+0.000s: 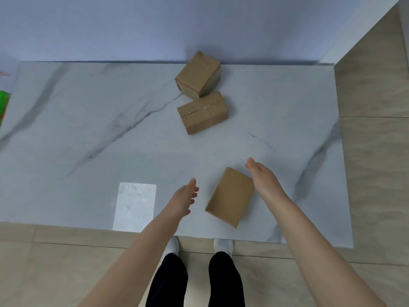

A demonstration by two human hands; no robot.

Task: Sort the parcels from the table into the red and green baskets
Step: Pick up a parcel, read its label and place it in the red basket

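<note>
Legs in dark trousers and white shoes at the near table edge. Left hand (184, 199) and right hand (263, 176) are both spread, fingers straight, holding nothing, one on each side of the flat brown cardboard parcel (230, 197). The parcel lies tilted on the white marble-look table (88, 129) near its front edge. Left hand is clearly apart from it; right hand is just beside its far right corner, contact unclear.

Likely step: two-hand pickup of this parcel. To do it well, close in evenly on the two long sides, palms flat and low, and lift level so it doesn't swing.

Pale rectangular patch (135, 206) on the table left of the hands. Farther back, a taped brown cardboard box (202, 111), and behind it, close by, a second brown cardboard box (198, 74) at the wall, both waiting.

Green basket (4, 105): only a sliver at the left edge, contents hidden. Red basket not clearly visible.
</note>
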